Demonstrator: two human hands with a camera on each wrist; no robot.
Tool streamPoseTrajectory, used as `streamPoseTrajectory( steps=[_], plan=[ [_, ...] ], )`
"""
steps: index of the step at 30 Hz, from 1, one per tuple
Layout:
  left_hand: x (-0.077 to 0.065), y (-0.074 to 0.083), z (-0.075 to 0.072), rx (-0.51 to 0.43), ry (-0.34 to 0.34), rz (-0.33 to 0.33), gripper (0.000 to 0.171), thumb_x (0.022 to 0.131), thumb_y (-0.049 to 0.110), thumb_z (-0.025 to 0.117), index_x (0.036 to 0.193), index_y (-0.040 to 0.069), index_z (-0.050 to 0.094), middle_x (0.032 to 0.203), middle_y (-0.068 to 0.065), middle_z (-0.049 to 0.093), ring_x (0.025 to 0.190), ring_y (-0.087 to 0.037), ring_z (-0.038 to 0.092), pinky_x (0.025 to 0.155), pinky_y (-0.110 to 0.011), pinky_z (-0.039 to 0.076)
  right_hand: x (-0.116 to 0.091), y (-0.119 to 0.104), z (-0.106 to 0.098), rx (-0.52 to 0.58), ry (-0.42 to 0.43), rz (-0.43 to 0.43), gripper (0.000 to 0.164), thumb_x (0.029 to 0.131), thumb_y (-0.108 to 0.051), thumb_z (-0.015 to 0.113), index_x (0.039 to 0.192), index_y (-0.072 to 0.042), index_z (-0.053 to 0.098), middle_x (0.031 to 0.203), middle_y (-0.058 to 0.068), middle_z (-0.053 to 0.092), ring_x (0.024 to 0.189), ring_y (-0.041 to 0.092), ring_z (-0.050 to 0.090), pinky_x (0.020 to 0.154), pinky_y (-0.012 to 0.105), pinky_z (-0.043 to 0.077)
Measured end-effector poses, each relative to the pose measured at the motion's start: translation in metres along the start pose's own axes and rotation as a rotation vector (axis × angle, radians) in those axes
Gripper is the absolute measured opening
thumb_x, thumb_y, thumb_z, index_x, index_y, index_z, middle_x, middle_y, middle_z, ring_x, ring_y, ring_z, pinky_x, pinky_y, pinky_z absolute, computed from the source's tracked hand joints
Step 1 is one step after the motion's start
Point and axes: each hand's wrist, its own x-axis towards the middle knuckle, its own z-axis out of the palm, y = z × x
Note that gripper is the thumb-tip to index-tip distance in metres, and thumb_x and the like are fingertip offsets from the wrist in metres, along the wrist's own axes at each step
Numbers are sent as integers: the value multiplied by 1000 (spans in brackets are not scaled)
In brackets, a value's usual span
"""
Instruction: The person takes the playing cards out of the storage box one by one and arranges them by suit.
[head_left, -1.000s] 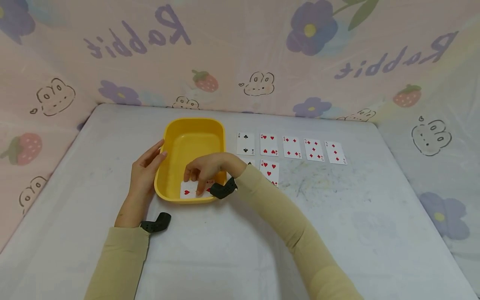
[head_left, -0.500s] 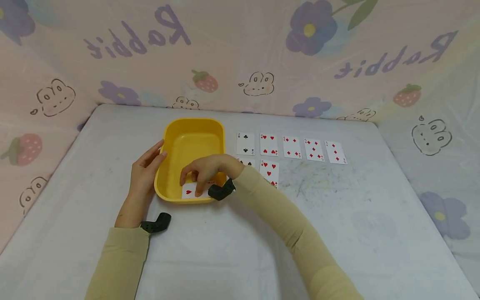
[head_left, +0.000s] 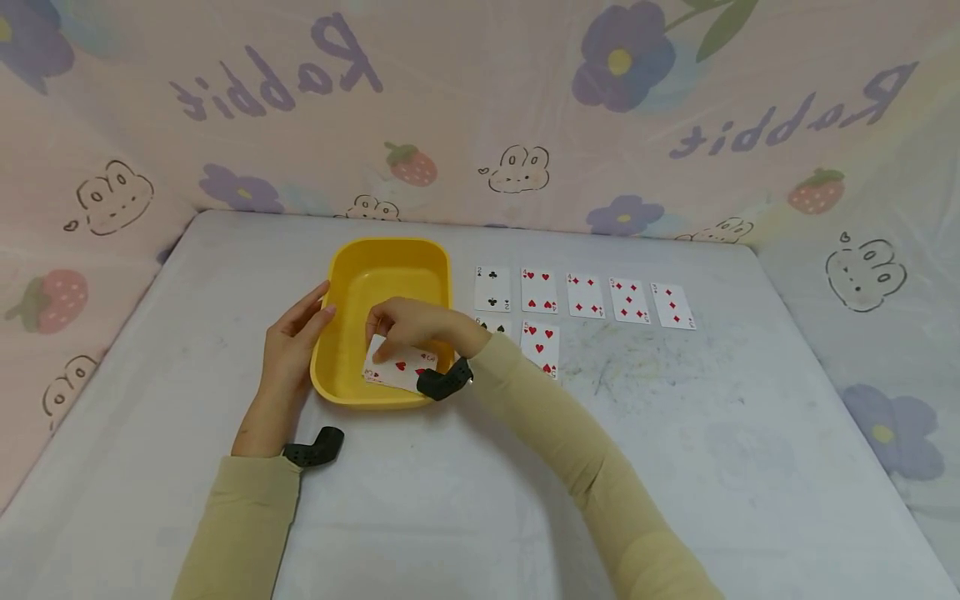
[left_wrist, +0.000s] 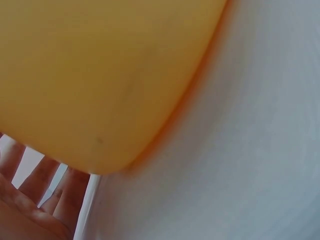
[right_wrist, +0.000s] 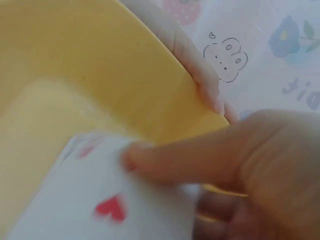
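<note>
In the head view, my right hand (head_left: 408, 323) reaches into a yellow plastic tub (head_left: 390, 403) and pinches playing cards (head_left: 408, 375), thumb on top. The uppermost is a three of hearts. The right wrist view shows the thumb pressed on that card (right_wrist: 60, 200), blurred; edges under it suggest more than one card. My left hand (head_left: 288, 346) rests against the tub's left outer wall, its thumb tip at the rim. Its fingers look straight and spread in the left wrist view, beside the tub's wall (left_wrist: 100, 90).
Right of the tub lies a back row of face-up cards, from the two of clubs (head_left: 492, 289) to the three of diamonds (head_left: 673, 307). In front are a five of hearts (head_left: 540, 346) and a spade card (head_left: 491, 325), partly hidden. Patterned cloth (head_left: 465, 108) stands behind the white table.
The cards in the tub have tilted and risen off the near side into my right hand's pinch, and the three of hearts now shows more fully. My left hand and the tub stay put.
</note>
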Motion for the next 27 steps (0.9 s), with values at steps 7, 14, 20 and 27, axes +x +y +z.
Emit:
streamPoseTrajectory(
  steps=[7,14,20,27],
  plan=[
    [0,0,1,10,-4,-14,44,88,33,69,131,34,59,146,1,44,130,-11,38,100,-15,43,1,3,-3,133,191,16,19,90,-19,66,105,-7,67,89,1,63,76,12,53,64,15,45],
    [0,0,3,31,5,-11,42,89,32,68,130,35,60,146,1,45,130,-13,39,103,-18,41,2,4,-5,315,314,39,17,92,-20,64,101,-6,66,93,5,67,81,13,59,73,19,51],
    [-1,0,1,27,15,-16,42,87,34,69,129,36,61,145,1,45,127,-12,41,96,-11,44,-3,4,-13,525,438,92,21,91,-21,66,106,-5,65,100,8,69,81,16,65,76,27,58],
    [-4,2,1,37,24,-34,42,87,36,70,128,37,61,146,2,44,128,-11,39,97,-11,42,-18,8,-25,656,531,91,22,90,-18,67,105,-2,65,100,11,69,78,18,68,78,31,59]
  ],
)
